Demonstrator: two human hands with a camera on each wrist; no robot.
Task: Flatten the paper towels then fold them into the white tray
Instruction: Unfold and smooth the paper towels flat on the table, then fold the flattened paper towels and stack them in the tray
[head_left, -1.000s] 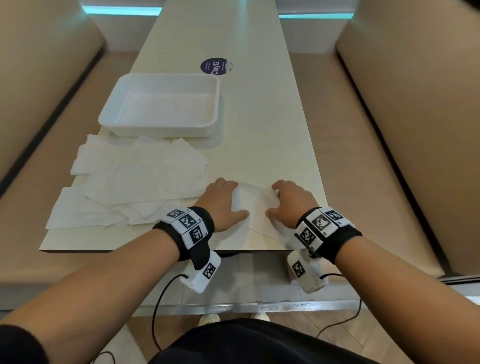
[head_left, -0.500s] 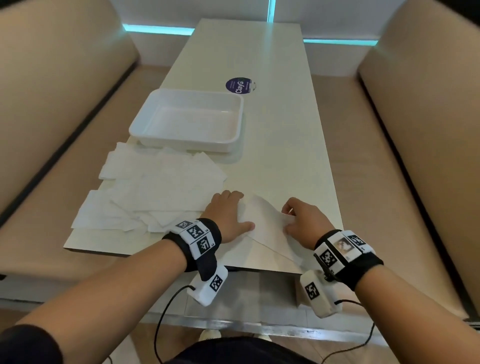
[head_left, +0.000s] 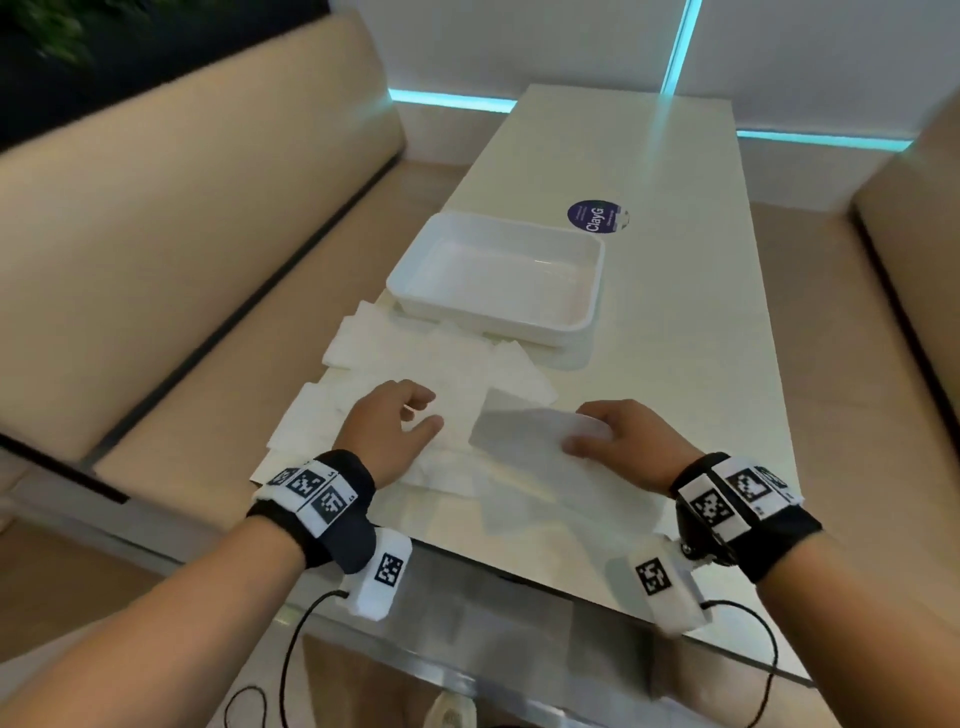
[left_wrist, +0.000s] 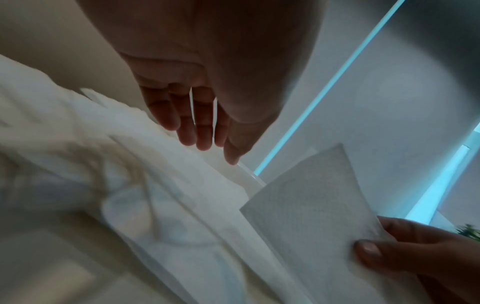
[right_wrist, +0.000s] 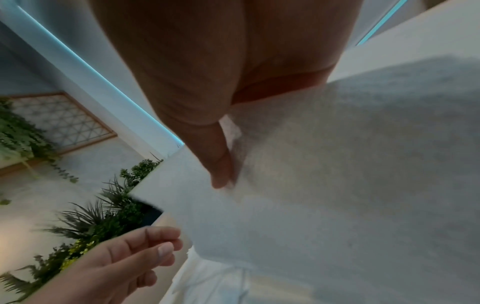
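The empty white tray (head_left: 519, 226) sits on the table beyond a loose pile of white paper towels (head_left: 431, 358). My right hand (head_left: 582, 434) pinches one folded paper towel (head_left: 511, 431) by its right end, with the thumb on top, and holds it a little above the table. The right wrist view shows that thumb (right_wrist: 221, 170) pressed on the towel (right_wrist: 337, 185). My left hand (head_left: 421, 410) hovers over the pile with relaxed fingers, holding nothing. The left wrist view shows its fingers (left_wrist: 197, 127) nearly straight above the rumpled towels (left_wrist: 155, 174), with the held towel (left_wrist: 306, 195) to the right.
The long pale table (head_left: 675, 338) stands between two beige benches (head_left: 182, 260). A round purple sticker (head_left: 597, 217) lies just behind the tray. The table's near edge runs under my wrists, and its right half beside the tray is bare.
My right hand has lifted the folded towel off the table. My left hand has let go of it and moved left over the pile. The head view has tilted up.
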